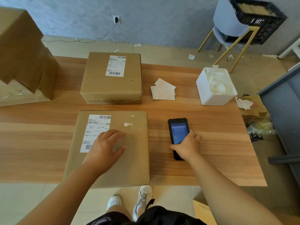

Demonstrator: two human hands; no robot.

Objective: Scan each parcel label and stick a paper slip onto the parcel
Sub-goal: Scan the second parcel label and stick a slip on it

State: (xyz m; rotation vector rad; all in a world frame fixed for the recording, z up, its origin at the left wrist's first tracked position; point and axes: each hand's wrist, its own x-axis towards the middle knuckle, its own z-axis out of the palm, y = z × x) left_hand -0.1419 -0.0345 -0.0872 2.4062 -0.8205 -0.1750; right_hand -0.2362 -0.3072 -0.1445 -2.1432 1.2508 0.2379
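Closest thing is the black shorts [154,215] and a pair of white sneakers [142,197] on the pale floor tiles, with both bare forearms reaching up over the edge of the wooden surface [203,168].

Left grip [108,144] is flat, palm down, fingers pretty much straight and spread, resting on top of the near parcel [129,166] and covering the lower right corner of its shipping label [95,127]. Right grip [188,144] is wrapped around the lower half of a black handheld scanner [178,132], thumb on the left side. The screen is lit and faces up; can't tell if the scanner is resting on the wood or just above it.

The near parcel is a flat brown carton at the front edge, with a torn sticker scrap [128,124] beside the label. A second parcel [112,88] sits just behind it, apart, and has its own label [115,65]. Right of that is a loose pile of paper slips [163,90], then a white bin [209,95] full of crumpled white paper.

Big cardboard boxes [24,51] are stacked on the left. At the back there's a grey wall with a plugged-in socket [116,19], and a chair [227,21] with gold legs and a black crate [259,17] on it.
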